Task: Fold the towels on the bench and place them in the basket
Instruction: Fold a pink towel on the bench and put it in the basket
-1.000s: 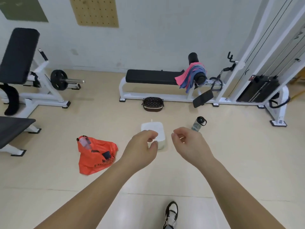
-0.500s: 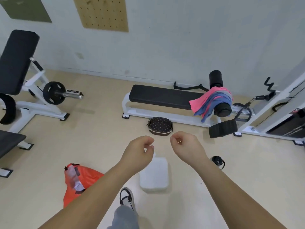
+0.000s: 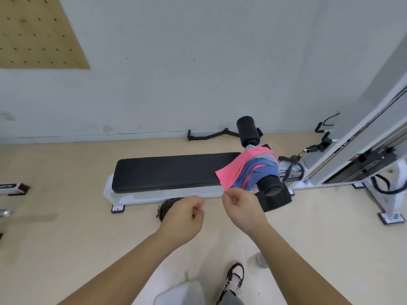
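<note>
Bench (image 3: 171, 170) lies ahead of us, the dotted basket (image 3: 168, 205) at its foot, our left hand (image 3: 182, 216) and right hand (image 3: 242, 208) both curled on nothing, and the towels (image 3: 246, 170) bunched over its right-end roller (image 3: 272, 187) may slide floorward if we tug one, their number perhaps three, hard to tell.

A pale, plain wall (image 3: 198, 62) filled the upper half of the view, with 1 tan pegboard (image 3: 33, 34) mounted at its upper left. Below it lay a smooth beige floor (image 3: 66, 227) under even light. A white cable machine (image 3: 361, 137) stood at the right, and a black bar handle (image 3: 211, 135) lay on the floor against the wall.
</note>
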A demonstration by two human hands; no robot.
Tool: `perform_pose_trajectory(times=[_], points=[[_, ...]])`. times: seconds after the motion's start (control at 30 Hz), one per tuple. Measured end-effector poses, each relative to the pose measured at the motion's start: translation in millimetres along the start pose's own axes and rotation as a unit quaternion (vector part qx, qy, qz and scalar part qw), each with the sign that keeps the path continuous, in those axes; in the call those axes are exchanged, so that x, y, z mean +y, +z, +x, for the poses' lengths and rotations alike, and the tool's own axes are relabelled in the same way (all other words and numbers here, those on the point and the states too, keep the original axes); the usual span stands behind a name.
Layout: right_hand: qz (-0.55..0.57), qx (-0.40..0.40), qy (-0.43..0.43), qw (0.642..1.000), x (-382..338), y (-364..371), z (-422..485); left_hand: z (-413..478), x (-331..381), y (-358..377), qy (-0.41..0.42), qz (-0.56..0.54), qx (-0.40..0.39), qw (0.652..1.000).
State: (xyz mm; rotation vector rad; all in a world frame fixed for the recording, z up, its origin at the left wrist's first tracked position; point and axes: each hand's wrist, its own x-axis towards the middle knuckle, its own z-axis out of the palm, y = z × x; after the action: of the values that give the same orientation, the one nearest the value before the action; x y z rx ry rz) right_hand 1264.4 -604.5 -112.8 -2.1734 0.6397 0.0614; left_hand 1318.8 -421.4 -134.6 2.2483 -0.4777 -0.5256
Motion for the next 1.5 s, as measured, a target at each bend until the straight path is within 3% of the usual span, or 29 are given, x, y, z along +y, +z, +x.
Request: perform_pose_trajectory(times=[0.3, 0.43, 0.7, 0.9, 1.03, 1.23, 1.33, 1.4, 1.5], points=[[-0.019, -0.02, 0.068, 0.997, 99.8, -92.2, 235.5, 236.1, 75.3, 102.1, 0.023, 0.026, -0.036, 0.999], [-0.016, -0.002, 0.098, 0.995, 136.3, -120.1, 314.5, 326.1, 99.8, 137.1, 0.022, 0.032, -0.087, 0.995], [-0.039, 0.048, 0.104, 0.993, 212.5, -114.8, 416.5, 491.0, 78.4, 218.0, 0.046, 0.066, -0.14, 0.987], [-0.074, 0.032, 0.095, 0.992, 253.0, -98.7, 460.3, 544.4, 38.0, 264.2, -0.011, 0.06, -0.154, 0.986], [-0.053, 0.002, 0.125, 0.991, 265.7, -95.3, 471.7, 553.2, 37.1, 259.0, 0.015, 0.007, -0.103, 0.994], [-0.103, 0.088, 0.037, 0.99, 236.4, -115.2, 468.6, 540.8, 101.2, 208.3, 0.085, -0.115, -0.097, 0.985], [-0.037, 0.13, 0.012, 0.991, 194.1, -136.0, 469.7, 528.6, 133.7, 171.2, 0.112, -0.169, -0.079, 0.976], [0.026, 0.105, 0.024, 0.994, 160.1, -148.1, 466.5, 520.8, 145.7, 140.0, 0.12, -0.186, -0.049, 0.974], [0.113, -0.004, -0.005, 0.994, 103.8, -151.1, 457.9, 508.6, 143.6, 86.1, 0.118, -0.158, -0.026, 0.98]])
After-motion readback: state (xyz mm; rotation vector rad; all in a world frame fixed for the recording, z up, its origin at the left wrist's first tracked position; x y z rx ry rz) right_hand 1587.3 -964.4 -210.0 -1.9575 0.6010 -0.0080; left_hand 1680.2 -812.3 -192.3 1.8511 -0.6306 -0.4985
